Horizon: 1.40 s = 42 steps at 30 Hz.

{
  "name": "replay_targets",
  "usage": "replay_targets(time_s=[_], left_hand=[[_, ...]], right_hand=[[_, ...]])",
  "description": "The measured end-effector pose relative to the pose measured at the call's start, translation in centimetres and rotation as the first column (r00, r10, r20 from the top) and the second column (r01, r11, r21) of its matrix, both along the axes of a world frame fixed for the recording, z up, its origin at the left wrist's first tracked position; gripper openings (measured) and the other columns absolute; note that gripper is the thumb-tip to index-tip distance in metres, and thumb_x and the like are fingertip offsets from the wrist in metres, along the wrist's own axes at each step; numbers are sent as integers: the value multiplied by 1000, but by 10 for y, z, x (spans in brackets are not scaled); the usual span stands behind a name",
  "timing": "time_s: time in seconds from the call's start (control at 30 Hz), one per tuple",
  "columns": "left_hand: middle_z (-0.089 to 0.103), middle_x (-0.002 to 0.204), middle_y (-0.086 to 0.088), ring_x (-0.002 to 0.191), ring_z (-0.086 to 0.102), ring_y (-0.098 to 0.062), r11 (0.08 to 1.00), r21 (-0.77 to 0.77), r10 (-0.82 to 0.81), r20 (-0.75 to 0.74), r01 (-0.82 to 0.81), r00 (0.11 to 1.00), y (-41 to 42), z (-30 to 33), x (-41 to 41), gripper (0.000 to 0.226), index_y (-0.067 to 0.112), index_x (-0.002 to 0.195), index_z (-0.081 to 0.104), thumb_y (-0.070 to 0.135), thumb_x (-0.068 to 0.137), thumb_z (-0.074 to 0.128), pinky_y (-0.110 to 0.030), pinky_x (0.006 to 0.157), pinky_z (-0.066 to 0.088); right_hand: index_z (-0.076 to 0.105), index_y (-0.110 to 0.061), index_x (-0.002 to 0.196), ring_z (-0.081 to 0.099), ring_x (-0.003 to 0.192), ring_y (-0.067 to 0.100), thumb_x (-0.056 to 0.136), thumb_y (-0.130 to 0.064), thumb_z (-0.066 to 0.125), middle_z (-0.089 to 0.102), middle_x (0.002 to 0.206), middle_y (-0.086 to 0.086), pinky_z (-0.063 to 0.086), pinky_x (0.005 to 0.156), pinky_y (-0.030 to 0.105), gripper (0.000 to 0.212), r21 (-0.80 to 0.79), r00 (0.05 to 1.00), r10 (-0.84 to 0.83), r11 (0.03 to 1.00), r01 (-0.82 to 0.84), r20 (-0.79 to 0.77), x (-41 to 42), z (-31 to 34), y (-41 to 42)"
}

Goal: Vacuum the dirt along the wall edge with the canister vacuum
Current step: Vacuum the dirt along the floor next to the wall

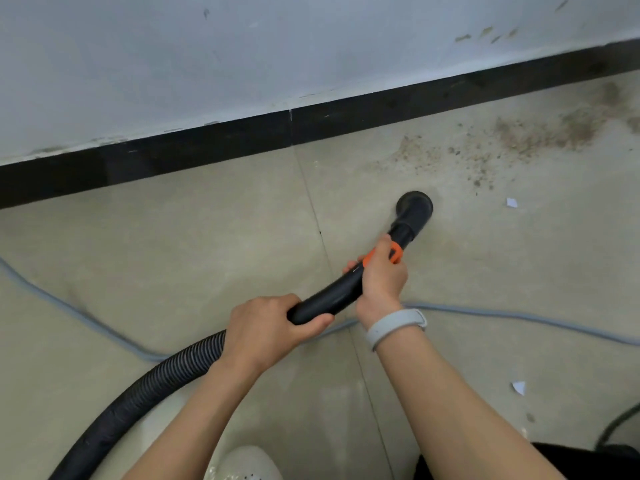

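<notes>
A black vacuum wand [332, 292] with an orange collar ends in a round black nozzle [414, 205] pressed to the beige tile floor. My left hand [268, 327] grips the wand's rear end where the ribbed black hose [145, 389] joins. My right hand [381, 275] grips the wand by the orange collar. Brown dirt [512, 140] lies scattered along the black skirting [242, 133] of the white wall, up and to the right of the nozzle. The canister itself is out of view.
A grey power cord [519, 317] snakes across the floor under my arms. Two white paper scraps lie at the right, one [512, 202] near the dirt, another [518, 388] nearer me. My white shoe [242, 462] shows at the bottom edge.
</notes>
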<state>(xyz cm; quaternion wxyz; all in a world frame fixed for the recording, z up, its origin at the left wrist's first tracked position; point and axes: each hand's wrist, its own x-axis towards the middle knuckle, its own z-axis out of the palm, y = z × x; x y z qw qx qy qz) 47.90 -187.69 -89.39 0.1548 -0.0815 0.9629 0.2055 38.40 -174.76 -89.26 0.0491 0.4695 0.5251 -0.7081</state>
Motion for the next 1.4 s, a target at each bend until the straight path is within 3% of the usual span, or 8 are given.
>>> replay_targets(time_s=[0.23,0.4,0.6,0.7,0.83,1.0,1.17,1.4], left_hand=[[50,48,9,55,54,-18,987,-43,154,-57,-157,986,-7,7,-11,57,26,60,48,81,67,32,-25,47,29],[56,47,5,55,56,-17,971,-23,235,-36,-236,971,-28,11,-19,53,22,60,51,74,71,42,-26,49,34],[55,47,5,53,55,-12,995,-30,99,83,-97,992,-12,28,-35,48,24,61,50,69,76,48,-26,48,32],[53,49,6,55,54,-14,995,-71,-58,133,68,989,19,35,-55,50,25,63,47,73,76,43,-26,47,29],[51,54,10,62,55,-15,966,-104,-218,172,237,961,53,44,-85,49,26,78,56,73,79,42,-28,52,33],[47,58,10,62,49,-13,862,-131,-460,203,490,864,86,65,-111,48,28,73,44,75,80,39,-25,50,28],[44,57,12,59,46,-11,762,-150,-603,188,630,775,109,72,-143,50,29,75,46,77,79,34,-22,47,26],[48,59,9,61,51,-15,824,-93,-555,62,559,829,140,39,-176,53,28,74,48,78,76,31,-28,51,31]], right_hand=[[42,-12,73,46,34,18,94,-27,51,39,53,5,45,41,24,28,-160,975,219,962,-222,-36,-33,6,-20],[44,-10,95,52,35,14,94,-33,52,46,65,7,50,44,25,24,-253,938,346,907,-338,-13,-45,9,-45],[43,-8,106,62,55,19,96,-39,50,52,74,6,58,65,35,34,-272,893,444,871,-410,75,-47,17,1],[45,-8,105,66,69,22,96,-41,48,57,82,7,56,61,33,34,-258,896,429,884,-390,114,-54,22,47],[48,-12,97,65,96,31,96,-40,47,56,94,10,57,75,41,28,-243,921,362,915,-322,143,-61,25,95],[45,-13,84,63,65,27,97,-28,47,53,73,9,53,59,37,20,-306,984,87,951,-36,157,-46,37,139],[44,-12,81,62,56,25,97,-23,45,53,70,9,52,55,34,20,-248,981,-93,959,135,173,-53,44,165],[44,-11,81,59,40,17,96,-26,47,47,72,8,52,55,34,21,-188,991,-115,974,126,68,-100,27,189]])
